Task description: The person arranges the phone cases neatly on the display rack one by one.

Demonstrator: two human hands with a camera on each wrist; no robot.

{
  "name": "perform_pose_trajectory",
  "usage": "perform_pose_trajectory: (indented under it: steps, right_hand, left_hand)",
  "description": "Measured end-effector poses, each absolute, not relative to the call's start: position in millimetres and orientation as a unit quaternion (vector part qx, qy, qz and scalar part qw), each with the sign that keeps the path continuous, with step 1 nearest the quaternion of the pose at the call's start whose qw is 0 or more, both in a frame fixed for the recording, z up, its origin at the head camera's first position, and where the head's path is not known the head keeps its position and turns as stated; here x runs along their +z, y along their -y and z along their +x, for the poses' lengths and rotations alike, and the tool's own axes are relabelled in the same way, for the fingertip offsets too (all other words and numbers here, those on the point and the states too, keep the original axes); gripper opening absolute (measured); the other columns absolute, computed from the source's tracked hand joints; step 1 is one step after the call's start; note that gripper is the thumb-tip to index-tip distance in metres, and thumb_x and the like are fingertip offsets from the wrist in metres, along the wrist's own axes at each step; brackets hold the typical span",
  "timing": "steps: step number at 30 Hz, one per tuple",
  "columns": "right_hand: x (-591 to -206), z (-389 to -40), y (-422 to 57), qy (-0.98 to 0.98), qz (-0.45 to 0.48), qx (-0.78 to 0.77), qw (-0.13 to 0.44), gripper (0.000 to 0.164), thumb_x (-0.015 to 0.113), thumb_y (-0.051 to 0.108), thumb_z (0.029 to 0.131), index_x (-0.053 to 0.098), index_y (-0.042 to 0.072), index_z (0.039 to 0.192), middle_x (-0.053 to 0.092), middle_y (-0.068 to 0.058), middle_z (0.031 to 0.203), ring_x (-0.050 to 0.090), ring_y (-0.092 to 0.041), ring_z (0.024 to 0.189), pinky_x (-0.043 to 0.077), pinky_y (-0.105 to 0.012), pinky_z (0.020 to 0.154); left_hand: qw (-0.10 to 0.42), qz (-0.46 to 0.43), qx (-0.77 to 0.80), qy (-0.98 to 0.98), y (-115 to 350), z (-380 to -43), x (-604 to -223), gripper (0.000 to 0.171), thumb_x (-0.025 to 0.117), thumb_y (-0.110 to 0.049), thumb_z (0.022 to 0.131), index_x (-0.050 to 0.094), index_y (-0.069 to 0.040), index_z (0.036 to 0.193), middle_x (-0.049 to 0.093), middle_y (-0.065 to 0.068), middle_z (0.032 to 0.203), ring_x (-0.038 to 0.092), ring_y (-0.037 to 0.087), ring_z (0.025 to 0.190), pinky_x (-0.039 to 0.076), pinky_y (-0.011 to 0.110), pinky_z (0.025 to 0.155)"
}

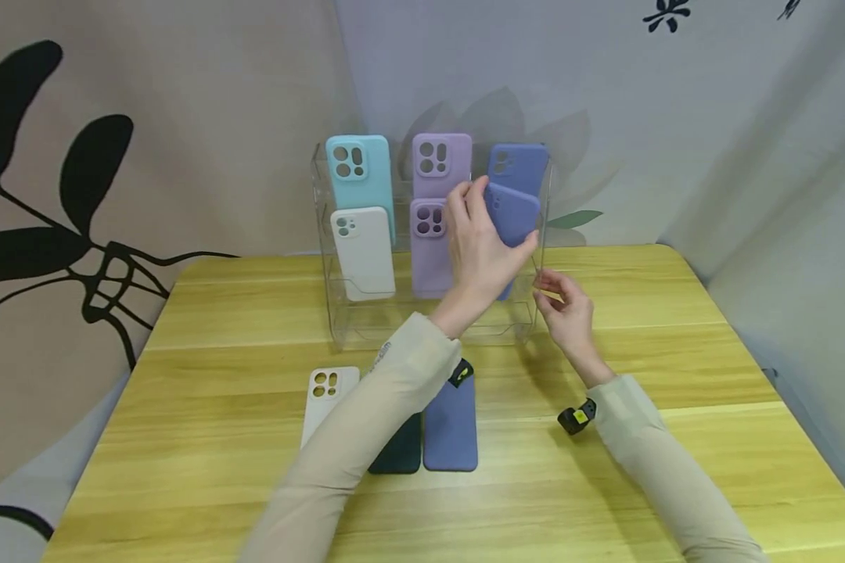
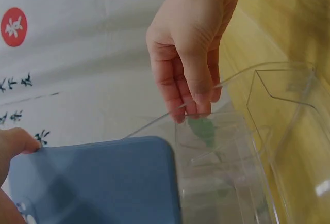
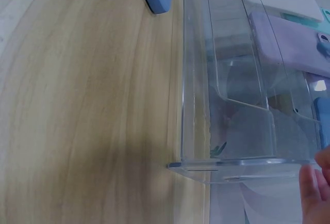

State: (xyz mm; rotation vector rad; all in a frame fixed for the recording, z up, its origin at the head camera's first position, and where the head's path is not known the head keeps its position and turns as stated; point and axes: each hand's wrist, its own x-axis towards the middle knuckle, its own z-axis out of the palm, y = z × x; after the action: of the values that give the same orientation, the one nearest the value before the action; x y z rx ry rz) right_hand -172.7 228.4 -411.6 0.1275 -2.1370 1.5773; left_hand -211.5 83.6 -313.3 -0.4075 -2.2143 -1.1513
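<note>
My left hand (image 1: pixel 482 246) grips a blue phone case (image 1: pixel 512 213) by its edges, thumb on one side and fingers on the other. The case leans over the right column of a clear stepped display stand (image 1: pixel 433 338), in front of another blue case (image 1: pixel 524 166) in the back row. In the left wrist view, the held case's plain back (image 2: pixel 103 182) fills the lower left. My right hand (image 1: pixel 566 313) pinches the stand's right side edge; its thumb and fingertips meet at that rim in the left wrist view.
On the stand are a turquoise case (image 1: pixel 369 184), a white case (image 1: pixel 368 258) and two purple cases, one behind the other (image 1: pixel 442 164). Nearer on the wooden table (image 1: pixel 676 469) lie a white case (image 1: pixel 329 395), a dark green case (image 1: pixel 400 453) and a blue case (image 1: pixel 452 434), partly under my left sleeve.
</note>
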Motion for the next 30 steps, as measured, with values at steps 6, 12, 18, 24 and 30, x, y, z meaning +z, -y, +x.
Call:
perform_pose_trajectory:
  steps: [6,12,18,24,30]
  right_hand:
    - [-411.5,-172.2,-227.0,0.782,0.046,0.573,0.24,0.031,0.057,-0.018,0.082,0.054,-0.018,0.113,0.058,-0.033,0.106,0.059,-0.032,0.097,0.05,-0.015,0.079]
    - [-411.1,-171.5,-226.4,0.782,0.043,0.573,0.244,0.03,0.056,-0.019,0.081,0.055,-0.019,0.112,0.057,-0.034,0.104,0.057,-0.042,0.098,0.051,-0.017,0.08]
    - [-410.1,-170.4,-225.4,0.789,0.043,0.558,0.254,0.029,0.057,-0.019,0.081,0.056,-0.019,0.11,0.059,-0.032,0.102,0.058,-0.044,0.096,0.052,-0.018,0.079]
    - [-410.1,-171.4,-225.4,0.792,0.041,0.553,0.254,0.028,0.057,-0.018,0.081,0.056,-0.018,0.109,0.059,-0.031,0.103,0.058,-0.041,0.095,0.051,-0.016,0.077]
    - [-409.1,-170.5,-225.4,0.793,0.041,0.555,0.249,0.029,0.057,-0.018,0.082,0.056,-0.017,0.11,0.058,-0.031,0.105,0.058,-0.041,0.096,0.051,-0.015,0.076]
  left_hand:
    - [0.344,-0.135,-0.45,0.813,-103.8,-226.6,-312.2,0.08,0.08,-0.027,0.067,0.038,0.0,0.13,0.034,0.014,0.122,0.038,0.027,0.113,0.039,0.03,0.093]
    - [0.366,-0.101,-0.449,0.809,-119.0,-236.1,-315.8,0.081,0.081,-0.028,0.065,0.038,-0.002,0.128,0.035,0.013,0.122,0.038,0.025,0.113,0.04,0.03,0.092]
    - [0.346,-0.052,-0.438,0.828,-130.7,-240.3,-325.5,0.081,0.083,-0.03,0.064,0.038,-0.004,0.127,0.035,0.011,0.123,0.039,0.024,0.113,0.041,0.03,0.09]
    - [0.315,-0.017,-0.428,0.847,-136.5,-240.0,-334.5,0.081,0.082,-0.031,0.066,0.037,-0.005,0.129,0.036,0.01,0.125,0.038,0.023,0.114,0.041,0.032,0.091]
    - [0.318,-0.006,-0.409,0.855,-141.2,-239.1,-344.1,0.082,0.081,-0.032,0.067,0.037,-0.005,0.13,0.036,0.01,0.126,0.038,0.024,0.114,0.04,0.034,0.092]
